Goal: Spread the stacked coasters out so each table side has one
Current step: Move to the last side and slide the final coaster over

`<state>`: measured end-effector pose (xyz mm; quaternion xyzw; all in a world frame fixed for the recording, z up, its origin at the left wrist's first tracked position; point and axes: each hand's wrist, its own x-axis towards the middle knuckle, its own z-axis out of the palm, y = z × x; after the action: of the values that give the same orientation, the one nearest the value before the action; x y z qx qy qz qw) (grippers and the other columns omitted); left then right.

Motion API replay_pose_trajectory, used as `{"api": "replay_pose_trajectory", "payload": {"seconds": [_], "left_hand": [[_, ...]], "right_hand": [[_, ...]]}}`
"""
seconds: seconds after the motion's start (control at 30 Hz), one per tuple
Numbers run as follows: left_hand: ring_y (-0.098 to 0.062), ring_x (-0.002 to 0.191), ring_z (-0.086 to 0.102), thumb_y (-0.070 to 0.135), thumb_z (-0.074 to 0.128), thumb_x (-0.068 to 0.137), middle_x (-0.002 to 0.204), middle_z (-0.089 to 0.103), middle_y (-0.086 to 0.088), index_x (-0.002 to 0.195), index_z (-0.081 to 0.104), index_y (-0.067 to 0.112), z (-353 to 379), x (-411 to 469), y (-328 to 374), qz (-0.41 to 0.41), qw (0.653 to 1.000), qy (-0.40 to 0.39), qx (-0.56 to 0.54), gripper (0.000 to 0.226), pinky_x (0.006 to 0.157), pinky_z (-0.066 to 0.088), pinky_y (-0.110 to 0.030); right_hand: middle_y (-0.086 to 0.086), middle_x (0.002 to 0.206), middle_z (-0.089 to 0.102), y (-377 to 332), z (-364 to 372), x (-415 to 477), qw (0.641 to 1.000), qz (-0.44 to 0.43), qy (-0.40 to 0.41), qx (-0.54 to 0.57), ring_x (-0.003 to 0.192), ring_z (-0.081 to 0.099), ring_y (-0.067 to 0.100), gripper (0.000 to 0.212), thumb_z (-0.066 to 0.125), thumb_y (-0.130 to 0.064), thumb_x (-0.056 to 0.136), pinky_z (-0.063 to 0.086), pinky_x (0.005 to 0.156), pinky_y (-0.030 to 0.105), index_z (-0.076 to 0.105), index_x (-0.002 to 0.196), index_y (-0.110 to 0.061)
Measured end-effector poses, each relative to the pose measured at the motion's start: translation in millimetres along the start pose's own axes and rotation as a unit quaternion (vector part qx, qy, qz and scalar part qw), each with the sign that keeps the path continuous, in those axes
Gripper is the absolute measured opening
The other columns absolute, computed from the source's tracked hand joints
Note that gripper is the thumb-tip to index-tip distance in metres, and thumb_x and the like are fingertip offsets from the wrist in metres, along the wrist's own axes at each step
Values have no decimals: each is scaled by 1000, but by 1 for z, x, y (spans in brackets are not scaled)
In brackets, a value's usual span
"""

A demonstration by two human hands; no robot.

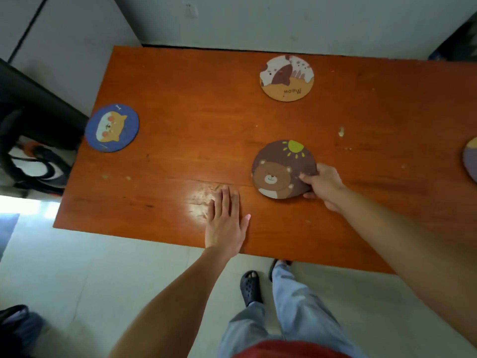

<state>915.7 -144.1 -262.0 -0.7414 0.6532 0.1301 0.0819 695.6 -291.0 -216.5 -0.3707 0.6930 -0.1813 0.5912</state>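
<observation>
Four round coasters lie on an orange wooden table (180,104). A brown bear coaster (280,167) sits near the middle, toward the near edge; my right hand (324,184) pinches its right rim with thumb on top. A blue coaster with an orange animal (112,127) rests at the left edge, slightly overhanging. A tan "Meow" cat coaster (286,78) lies by the far edge. A purple coaster (471,158) is cut off at the frame's right. My left hand (227,220) lies flat on the table, fingers apart, holding nothing.
A black chair (33,112) with a patterned bag (38,166) stands left of the table. A white wall runs behind the far edge. My legs and black sandals (251,286) are on the tiled floor at the near edge. Small pale marks dot the tabletop.
</observation>
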Motion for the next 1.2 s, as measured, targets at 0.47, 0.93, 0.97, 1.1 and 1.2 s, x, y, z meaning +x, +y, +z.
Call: {"api": "replay_pose_trajectory", "payload": {"seconds": [0.47,0.93,0.97,1.1,1.2], "left_hand": [[-31,148,-1,49,12,99,160,6,-17,152,11,11,22,1,-5,34,996,65,-47,66,118,10,-50],[-30,147,-4,50,10,99,161,3,-15,152,9,12,24,-1,-4,30,996,64,-58,66,118,9,-50],[-30,147,-4,50,10,99,161,3,-15,152,9,12,25,-1,-4,30,996,66,-60,66,118,8,-50],[-29,147,-6,50,8,98,161,1,-14,153,8,13,26,-1,-3,30,996,63,-61,66,118,7,-49],[-30,147,-11,51,4,97,161,-5,-15,153,3,11,26,1,-4,30,998,46,-43,68,118,3,-50]], "right_hand": [[12,99,65,72,-5,-59,965,-85,-45,-242,88,63,26,15,59,-20,93,54,77,47,59,100,-7],[-2,84,53,98,19,-79,865,-187,117,-451,79,56,24,27,64,-33,87,39,58,32,41,89,-20],[0,91,56,98,18,-78,856,-203,127,-459,87,56,25,30,66,-35,86,41,61,33,44,98,-19],[9,129,53,104,9,-72,836,-239,152,-469,118,47,30,79,70,-47,79,48,83,43,29,141,-20],[10,154,29,118,1,-69,805,-229,133,-531,143,20,29,74,43,-61,90,26,112,46,22,147,-19]]}}
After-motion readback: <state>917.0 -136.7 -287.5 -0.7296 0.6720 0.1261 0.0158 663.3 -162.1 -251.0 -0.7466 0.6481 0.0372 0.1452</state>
